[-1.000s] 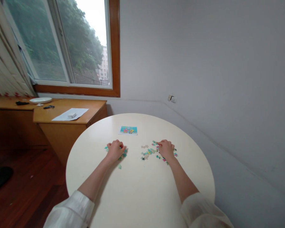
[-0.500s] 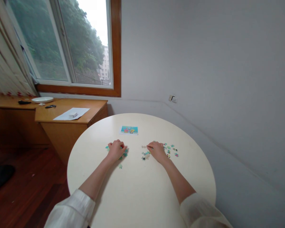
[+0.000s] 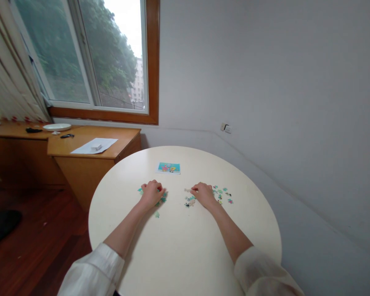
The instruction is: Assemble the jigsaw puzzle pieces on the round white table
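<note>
Small jigsaw puzzle pieces lie in two loose groups on a round cream table. Over the left group of green puzzle pieces is my left hand, fingers curled in and closed; what they hold, if anything, is hidden. My right hand reaches into the right group of puzzle pieces, with thumb and forefinger pinched at a pale puzzle piece. More pieces spread to the right of that hand. A single green piece lies apart, nearer to me. Beyond both hands rests a picture card with cartoon figures on turquoise.
At the left stands a wooden desk with a white paper sheet, a small white box and a white plate on it. A wall with a socket rises behind the table. A window is at upper left.
The whole view has shifted slightly. Both hands stay almost where they were among the pieces; no piece has visibly moved.
</note>
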